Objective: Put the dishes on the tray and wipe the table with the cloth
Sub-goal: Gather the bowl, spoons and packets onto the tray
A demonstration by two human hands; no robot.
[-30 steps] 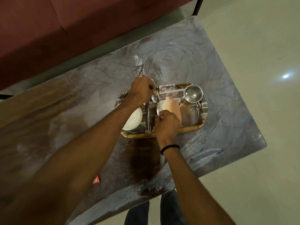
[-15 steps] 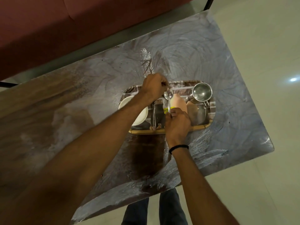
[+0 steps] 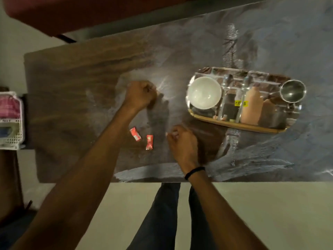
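The mirrored tray sits on the right part of the dark table. On it are a white bowl, two spoons, a tan bottle and a steel cup. My left hand is a fist over the table's middle, left of the tray, with nothing visible in it. My right hand hovers nearer the front edge, its fingers loosely curled and holding nothing. Two red sachets lie on the table between my hands. A pink cloth lies in a basket at the far left.
The white plastic basket stands beside the table's left end. A maroon sofa runs along the far side. White wipe smears cover the right half of the table. My legs stand at the front edge.
Both hands have left the tray and moved left over the table. My view shifted left, bringing the sachets and basket into sight. The spoons now lie on the tray.
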